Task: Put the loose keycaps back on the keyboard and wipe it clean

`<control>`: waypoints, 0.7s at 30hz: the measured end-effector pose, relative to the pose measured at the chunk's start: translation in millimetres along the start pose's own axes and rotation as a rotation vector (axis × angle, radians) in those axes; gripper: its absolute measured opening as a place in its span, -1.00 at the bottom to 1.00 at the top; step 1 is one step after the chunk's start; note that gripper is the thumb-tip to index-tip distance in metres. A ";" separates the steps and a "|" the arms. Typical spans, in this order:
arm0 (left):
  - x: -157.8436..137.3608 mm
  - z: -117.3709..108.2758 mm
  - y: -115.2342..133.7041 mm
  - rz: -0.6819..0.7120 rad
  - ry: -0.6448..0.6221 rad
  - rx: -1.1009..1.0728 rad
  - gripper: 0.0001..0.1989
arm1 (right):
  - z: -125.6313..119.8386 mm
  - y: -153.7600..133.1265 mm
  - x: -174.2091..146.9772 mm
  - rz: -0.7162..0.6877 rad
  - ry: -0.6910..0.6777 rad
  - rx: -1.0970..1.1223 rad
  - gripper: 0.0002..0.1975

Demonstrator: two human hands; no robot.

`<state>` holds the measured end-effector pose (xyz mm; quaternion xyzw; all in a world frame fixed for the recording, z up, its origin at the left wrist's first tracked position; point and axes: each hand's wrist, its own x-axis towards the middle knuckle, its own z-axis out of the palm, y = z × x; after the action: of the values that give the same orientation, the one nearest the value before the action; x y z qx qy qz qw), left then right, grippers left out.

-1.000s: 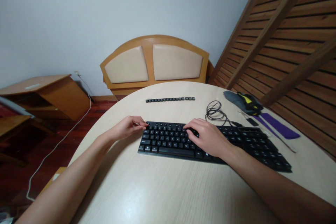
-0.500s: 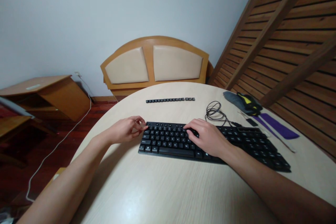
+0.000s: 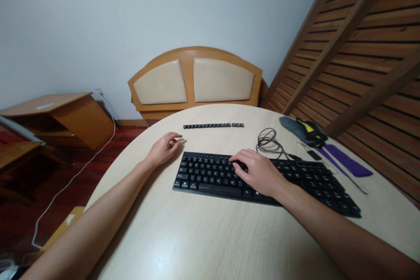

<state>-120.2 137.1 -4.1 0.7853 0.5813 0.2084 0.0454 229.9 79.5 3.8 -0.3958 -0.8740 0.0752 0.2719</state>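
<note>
A black computer keyboard lies at a slant on the round pale table. My right hand is on its upper middle, fingers curled at the back edge and thumb bent over the keys, gripping it. Beyond the keyboard's back left corner, my left hand hovers over the table with thumb and fingers apart and nothing seen between them. Farther back, several small black keycaps stand in a straight row, with a short group set slightly apart at its right end.
A coiled black cable lies behind the keyboard. To the right are a grey, black and yellow item and a purple strip-like item. A wooden headboard and a slatted wooden panel stand beyond the table.
My left hand has left the keyboard's upper left corner and moved away from me, toward the keycap row, its fingers spreading. My right hand has stayed on the keyboard.
</note>
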 end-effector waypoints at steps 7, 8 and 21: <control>43.6 13.5 -11.5 -0.146 -0.010 0.213 -0.52 | -1.3 -0.6 -0.4 0.000 -0.003 -0.003 -0.83; 49.6 15.6 -10.6 -0.159 -0.014 0.232 -0.50 | -1.5 -0.7 -0.4 0.000 -0.003 -0.001 -0.83; 72.7 26.1 2.7 -0.284 0.022 0.271 -0.68 | 0.3 0.3 -1.8 -0.002 -0.005 0.001 -0.83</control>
<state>-90.6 208.5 -7.1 0.6921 0.7093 0.1282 -0.0380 230.9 78.4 2.8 -0.3947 -0.8749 0.0762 0.2700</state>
